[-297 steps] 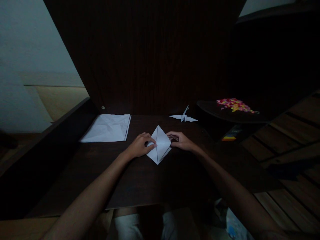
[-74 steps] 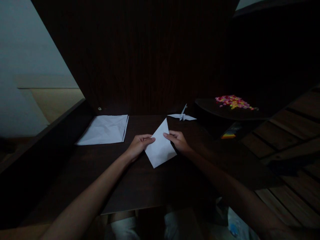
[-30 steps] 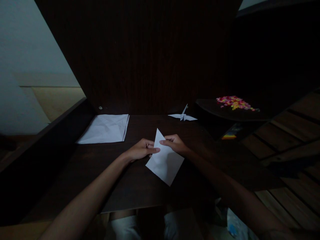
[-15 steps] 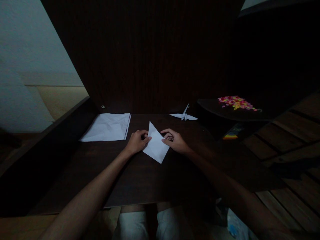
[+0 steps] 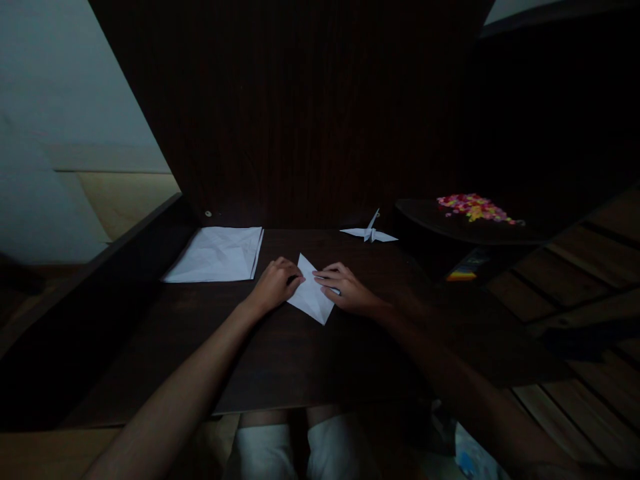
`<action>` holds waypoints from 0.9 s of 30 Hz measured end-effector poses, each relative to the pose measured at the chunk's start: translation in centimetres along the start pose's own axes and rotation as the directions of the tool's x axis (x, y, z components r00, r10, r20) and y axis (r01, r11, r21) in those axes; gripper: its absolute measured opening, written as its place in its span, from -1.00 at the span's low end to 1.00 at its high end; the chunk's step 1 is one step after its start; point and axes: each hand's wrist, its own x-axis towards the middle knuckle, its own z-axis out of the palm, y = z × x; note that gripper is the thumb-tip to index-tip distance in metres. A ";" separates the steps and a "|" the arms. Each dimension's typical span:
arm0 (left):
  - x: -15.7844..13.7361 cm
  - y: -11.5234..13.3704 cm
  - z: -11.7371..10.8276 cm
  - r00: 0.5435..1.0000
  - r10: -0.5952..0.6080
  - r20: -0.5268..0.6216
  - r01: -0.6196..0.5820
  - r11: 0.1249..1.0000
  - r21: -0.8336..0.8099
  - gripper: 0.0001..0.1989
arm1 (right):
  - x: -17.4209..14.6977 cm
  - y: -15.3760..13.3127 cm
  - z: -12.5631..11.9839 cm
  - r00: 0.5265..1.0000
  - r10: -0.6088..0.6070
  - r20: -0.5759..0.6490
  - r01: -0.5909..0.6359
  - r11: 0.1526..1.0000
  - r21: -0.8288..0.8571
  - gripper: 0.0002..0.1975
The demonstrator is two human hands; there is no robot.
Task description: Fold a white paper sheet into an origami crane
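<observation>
A folded sheet of white paper (image 5: 314,301), kite-shaped with one point away from me and one toward me, lies on the dark wooden desk. At its left edge my left hand (image 5: 276,285) is closed, fingertips and thumb pinched on the paper. My right hand (image 5: 345,288) rests over the right side, its fingers stretched out flat across the paper and holding nothing. Beyond the right hand stands a white paper crane (image 5: 370,234) with wings spread. To the left of the left hand is a stack of white paper sheets (image 5: 215,255), the top one creased.
A raised dark shelf (image 5: 425,217) at the right bears a heap of small pink, red and yellow pieces (image 5: 475,207). A low dark side board (image 5: 100,267) edges the desk on the left. A tall dark panel (image 5: 300,113) closes off the back.
The paper has come down flat on the desk. My right hand has gone from gripping its edge to lying on top with fingers extended. The left fingers have moved over the paper's edge.
</observation>
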 end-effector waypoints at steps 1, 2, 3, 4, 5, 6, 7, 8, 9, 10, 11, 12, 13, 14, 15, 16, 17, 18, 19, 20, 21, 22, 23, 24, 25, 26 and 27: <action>0.0 0.0 -0.1 1.000 0.006 0.008 -0.006 1.000 -0.019 -0.81 | 0.0 -0.1 -0.1 1.000 0.009 0.007 -0.009 1.000 0.001 -0.63; 0.0 0.0 -0.1 1.000 0.009 0.016 -0.009 0.999 -0.035 -0.81 | -0.1 -0.1 -0.1 1.000 0.017 0.015 -0.017 1.000 0.003 -0.62; 0.0 0.0 -0.2 1.000 0.010 0.024 -0.009 0.999 -0.047 -0.81 | -0.1 -0.2 -0.2 0.999 0.024 0.024 -0.024 1.000 0.006 -0.60; 0.0 -0.1 -0.2 0.999 0.011 0.032 -0.009 0.998 -0.054 -0.80 | -0.1 -0.2 -0.3 0.999 0.027 0.031 -0.027 1.000 0.009 -0.58; 0.0 -0.1 -0.3 0.999 0.014 0.042 -0.012 0.998 -0.058 -0.80 | -0.2 -0.3 -0.4 0.999 0.027 0.040 -0.027 1.000 0.013 -0.56; 0.0 0.0 -0.3 0.998 0.021 0.051 -0.018 0.998 -0.060 -0.79 | -0.2 -0.3 -0.5 0.998 0.025 0.051 -0.026 1.000 0.017 -0.54; 0.0 0.0 -0.3 0.998 0.030 0.060 -0.026 0.998 -0.060 -0.77 | -0.3 -0.3 -0.6 0.997 0.025 0.066 -0.026 0.999 0.022 -0.52; 0.0 0.0 -0.3 0.997 0.039 0.069 -0.035 0.998 -0.056 -0.75 | -0.3 -0.3 -0.7 0.996 0.028 0.083 -0.030 0.999 0.025 -0.50; -0.1 0.1 -0.3 0.996 0.048 0.078 -0.044 0.998 -0.050 -0.73 | -0.3 -0.4 -0.7 0.994 0.032 0.100 -0.035 0.999 0.027 -0.47; -0.1 0.1 -0.3 0.995 0.054 0.084 -0.051 0.998 -0.042 -0.71 | -0.3 -0.4 -0.8 0.992 0.035 0.121 -0.038 0.999 0.029 -0.44; -0.1 0.2 -0.3 0.995 0.056 0.087 -0.053 0.998 -0.036 -0.69 | -0.4 -0.5 -0.9 0.989 0.035 0.143 -0.040 0.999 0.031 -0.41; -0.1 0.3 -0.2 0.995 0.055 0.088 -0.052 0.998 -0.033 -0.68 | -0.4 -0.6 -1.0 0.986 0.032 0.166 -0.038 0.999 0.036 -0.37; -0.1 0.4 -0.2 0.995 0.052 0.089 -0.049 0.998 -0.035 -0.67 | -0.4 -0.6 -1.1 0.981 0.024 0.190 -0.033 0.998 0.044 -0.32; -0.1 0.4 -0.1 0.995 0.050 0.088 -0.047 0.998 -0.041 -0.67 | -0.5 -0.7 -1.2 0.977 0.015 0.213 -0.027 0.998 0.054 -0.27; -0.1 0.5 -0.1 0.995 0.049 0.087 -0.044 0.998 -0.048 -0.66 | -0.5 -0.8 -1.3 0.972 0.004 0.235 -0.019 0.998 0.064 -0.21; -0.1 0.5 0.0 0.995 0.047 0.086 -0.042 0.998 -0.054 -0.66 | -0.5 -1.0 -1.4 0.968 -0.008 0.252 -0.011 0.997 0.073 -0.16; -0.1 0.5 0.0 0.996 0.045 0.082 -0.041 0.998 -0.057 -0.67 | -0.5 -1.1 -1.5 0.964 -0.018 0.265 -0.004 0.997 0.081 -0.11; -0.1 0.5 0.1 0.996 0.044 0.079 -0.039 0.998 -0.059 -0.67 | -0.5 -1.2 -1.6 0.961 -0.025 0.274 0.001 0.996 0.088 -0.08; -0.1 0.5 0.1 0.996 0.042 0.074 -0.038 0.998 -0.059 -0.68 | -0.5 -1.3 -1.7 0.959 -0.030 0.280 0.004 0.996 0.093 -0.05; -0.1 0.5 0.1 0.997 0.041 0.072 -0.037 0.997 -0.060 -0.68 | -0.5 -1.4 -1.7 0.958 -0.032 0.284 0.005 0.995 0.098 -0.04; -0.1 0.5 0.1 0.997 0.042 0.071 -0.038 0.997 -0.063 -0.69 | -0.5 -1.5 -1.8 0.958 -0.032 0.286 0.002 0.995 0.102 -0.04; -0.1 0.5 0.1 0.996 0.045 0.074 -0.040 0.997 -0.067 -0.70 | -0.5 -1.6 -1.9 0.958 -0.028 0.286 -0.002 0.995 0.104 -0.05; -0.1 0.5 0.1 0.996 0.047 0.077 -0.042 0.997 -0.071 -0.71 | -0.5 -1.6 -2.0 0.958 -0.024 0.285 -0.006 0.994 0.105 -0.07; -0.1 0.5 0.1 0.996 0.047 0.079 -0.041 0.996 -0.074 -0.71 | -0.5 -1.6 -2.0 0.958 -0.022 0.285 -0.009 0.994 0.105 -0.08; -0.2 0.5 0.1 0.996 0.045 0.080 -0.039 0.996 -0.075 -0.72 | -0.5 -1.6 -2.1 0.959 -0.023 0.284 -0.008 0.994 0.106 -0.10; -0.2 0.6 0.1 0.996 0.043 0.082 -0.037 0.997 -0.073 -0.72 | -0.4 -1.5 -2.1 0.959 -0.028 0.282 -0.003 0.994 0.107 -0.13; -0.2 0.6 0.1 0.996 0.041 0.081 -0.036 0.997 -0.069 -0.72 | -0.4 -1.5 -2.0 0.960 -0.034 0.278 0.004 0.994 0.108 -0.16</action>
